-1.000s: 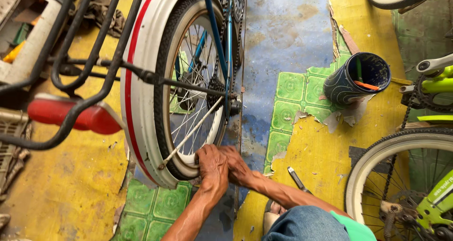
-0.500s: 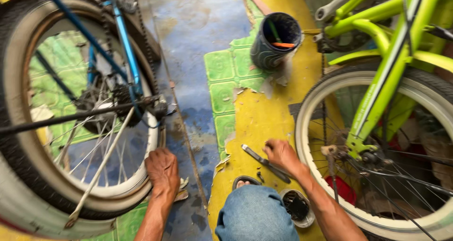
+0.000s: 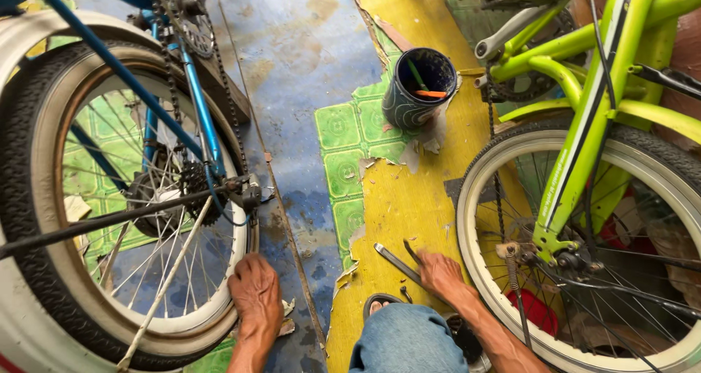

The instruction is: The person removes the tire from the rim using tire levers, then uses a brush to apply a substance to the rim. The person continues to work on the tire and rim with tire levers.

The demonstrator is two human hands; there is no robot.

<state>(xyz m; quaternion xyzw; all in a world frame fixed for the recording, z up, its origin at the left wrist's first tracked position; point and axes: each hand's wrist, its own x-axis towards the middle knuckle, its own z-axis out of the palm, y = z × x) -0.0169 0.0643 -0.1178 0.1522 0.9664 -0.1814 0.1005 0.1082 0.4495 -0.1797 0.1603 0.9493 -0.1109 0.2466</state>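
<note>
Head camera, looking down: a person crouches on a worn yellow, blue and green floor (image 3: pixel 409 212) between two bicycles. Their left hand (image 3: pixel 255 296) rests on the pale rim of the blue bicycle's rear wheel (image 3: pixel 44 220), at its lower right edge, fingers curled loosely over the rim and tyre; the fingertips are hidden, so whether they clamp it cannot be told. That wheel stands upright at the left of the frame, its chain (image 3: pixel 234 117) running up toward the crank, its sprocket (image 3: pixel 193 179) near the hub.

The right hand (image 3: pixel 440 273) lies on the yellow floor just beside the green bicycle's wheel (image 3: pixel 584 271), fingers bent down around the near end of a dark metal wrench (image 3: pixel 394 260), which lies flat and angles away to the upper left. A second slim tool crosses it close to the fingers (its kind is too small to tell).

Farther off, a dark blue cup (image 3: pixel 418 88) holding a few tools stands on green tiles. The person's denim-clad knee (image 3: pixel 405 340) fills the bottom centre.
</note>
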